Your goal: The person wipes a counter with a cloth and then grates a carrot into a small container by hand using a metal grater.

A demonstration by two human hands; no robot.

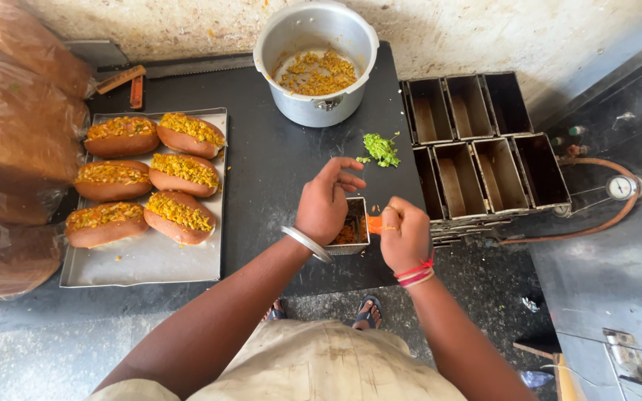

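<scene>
Near the front edge of the dark surface (276,171), a small square metal tin (351,226) of reddish shreds is steadied by the left hand (325,204), fingers (347,178) spread loosely above it. A carrot piece (375,223) is pinched in the right hand (404,236), fingers closed on it, just beside the tin. Chopped greens (380,148) lie behind. Farther back stands a pot (316,59) of yellow filling; six filled buns are set on a tray (150,260) at left, empty loaf tins (477,141) at right.

Filled buns (150,178) on tray (150,263); pot (315,63); chopped greens (380,148); empty loaf tins (484,141).
</scene>
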